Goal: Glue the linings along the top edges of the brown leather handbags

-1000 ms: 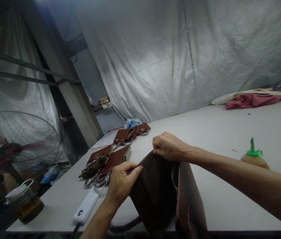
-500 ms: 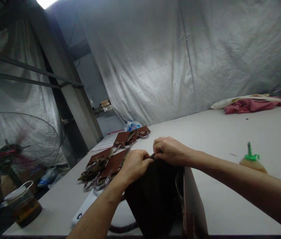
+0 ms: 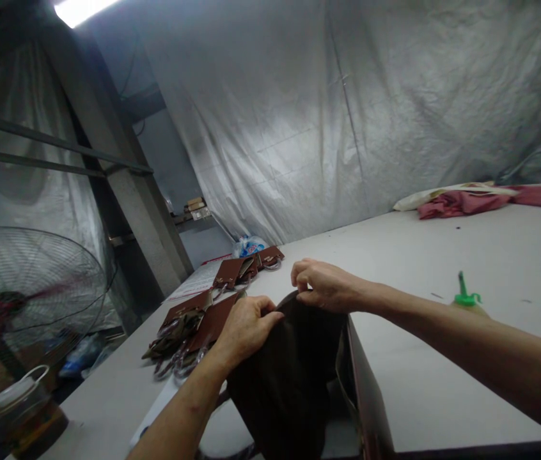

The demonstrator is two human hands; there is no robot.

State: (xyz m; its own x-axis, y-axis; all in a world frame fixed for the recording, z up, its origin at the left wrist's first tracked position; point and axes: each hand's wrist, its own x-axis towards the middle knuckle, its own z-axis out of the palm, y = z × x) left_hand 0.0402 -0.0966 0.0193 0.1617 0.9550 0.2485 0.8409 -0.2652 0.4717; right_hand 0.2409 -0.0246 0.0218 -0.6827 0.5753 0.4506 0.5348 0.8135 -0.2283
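At the near edge of the surface (image 3: 424,396), our left hand (image 3: 249,329), now slid away from our right hand (image 3: 328,287), pinches the dark rim (image 3: 287,301) of the brown handbag (image 3: 284,383), while the right curls there, its grip unclear, leaving us more rim exposed to work.

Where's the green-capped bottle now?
In the head view, the green-capped bottle is at right on the white table, partly behind the right forearm.
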